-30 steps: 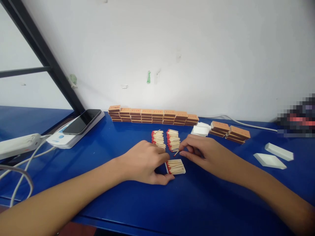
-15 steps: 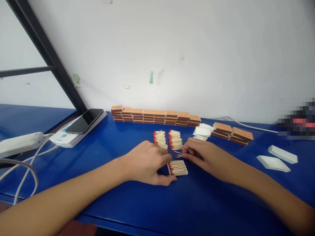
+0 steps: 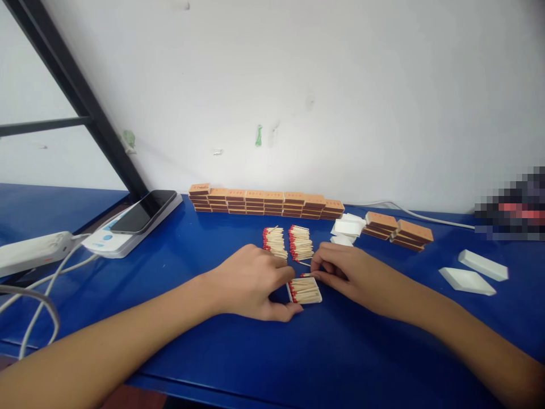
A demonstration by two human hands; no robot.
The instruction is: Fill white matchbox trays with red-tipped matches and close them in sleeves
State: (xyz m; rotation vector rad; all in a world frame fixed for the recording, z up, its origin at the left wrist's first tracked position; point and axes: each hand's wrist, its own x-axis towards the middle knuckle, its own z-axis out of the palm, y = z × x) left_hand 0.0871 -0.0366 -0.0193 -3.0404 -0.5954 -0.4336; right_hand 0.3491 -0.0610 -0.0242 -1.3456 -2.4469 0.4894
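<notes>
My left hand [image 3: 255, 284] steadies a small white matchbox tray [image 3: 320, 298] at its left end, thumb at the near side and fingers at the far side. Red-tipped matches [image 3: 304, 289] lie side by side in that tray, heads to the left. In a pinch, my right hand [image 3: 344, 272] holds a few matches [image 3: 305, 275] just above the tray's far edge; how many is unclear. Beyond the hands lie two piles of loose matches, a left pile [image 3: 275, 243], partly behind my left hand, and a right pile [image 3: 301, 243].
Stacked matchboxes [image 3: 264, 199] line the wall, with shorter stacks [image 3: 411, 233] at the right. White empty trays [image 3: 347, 228] sit in a heap, and two white pieces [image 3: 468, 280] lie farther right. A phone [image 3: 145, 211] rests on a white power strip [image 3: 104, 241] at the left, near cables.
My right hand has moved slightly left and toward me, bringing the pinched matches closer to the tray's far edge. My left hand keeps its hold on the tray.
</notes>
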